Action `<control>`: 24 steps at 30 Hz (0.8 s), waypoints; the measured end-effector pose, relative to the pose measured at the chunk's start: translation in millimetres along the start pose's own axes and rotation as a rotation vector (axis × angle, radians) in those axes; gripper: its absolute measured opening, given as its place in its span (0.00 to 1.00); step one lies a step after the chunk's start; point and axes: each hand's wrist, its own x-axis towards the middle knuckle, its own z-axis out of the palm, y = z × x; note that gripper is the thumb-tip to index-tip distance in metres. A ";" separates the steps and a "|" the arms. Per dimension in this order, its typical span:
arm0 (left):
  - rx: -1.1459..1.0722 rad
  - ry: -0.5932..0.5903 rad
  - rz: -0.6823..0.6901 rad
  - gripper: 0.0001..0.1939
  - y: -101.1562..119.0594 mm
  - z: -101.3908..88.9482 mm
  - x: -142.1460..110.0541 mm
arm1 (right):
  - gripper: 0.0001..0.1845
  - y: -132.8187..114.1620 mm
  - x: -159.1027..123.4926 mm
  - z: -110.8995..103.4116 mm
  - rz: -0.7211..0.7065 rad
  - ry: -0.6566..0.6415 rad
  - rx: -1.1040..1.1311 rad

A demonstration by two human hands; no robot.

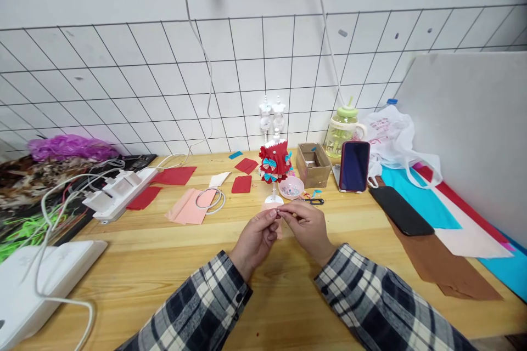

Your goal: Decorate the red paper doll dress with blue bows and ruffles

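Through the feed I see my left hand [257,235] and right hand [308,226] pinching a tiny piece [278,210], unfinished, I judge — beyond them, the red dress [281,157] already wears blue bows [269,164].

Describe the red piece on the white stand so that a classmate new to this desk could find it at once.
On the wooden table, look just beyond the person's left hand and right hand. There a white stand holds the red piece upright. What sets it apart from the two white figures behind it is its red fabric with blue bows.
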 end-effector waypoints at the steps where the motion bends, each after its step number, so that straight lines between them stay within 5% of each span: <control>1: 0.035 0.011 0.020 0.12 0.1 0.4 -0.2 | 0.08 -0.7 -0.4 0.4 0.034 0.005 0.014; 10: 0.301 0.082 0.223 0.12 2.9 5.3 -3.5 | 0.08 -4.2 0.7 -1.7 0.056 0.007 0.031; 19: 0.567 0.091 0.391 0.09 2.0 2.8 -2.4 | 0.13 7.3 0.7 8.0 0.596 -0.101 0.601; 21: 0.719 0.120 0.486 0.09 4.2 -2.8 3.3 | 0.14 9.9 6.5 4.4 0.586 -0.071 0.611; 24: 0.998 0.114 0.639 0.06 9.1 -11.9 21.5 | 0.11 4.3 29.9 -11.0 0.346 0.031 0.434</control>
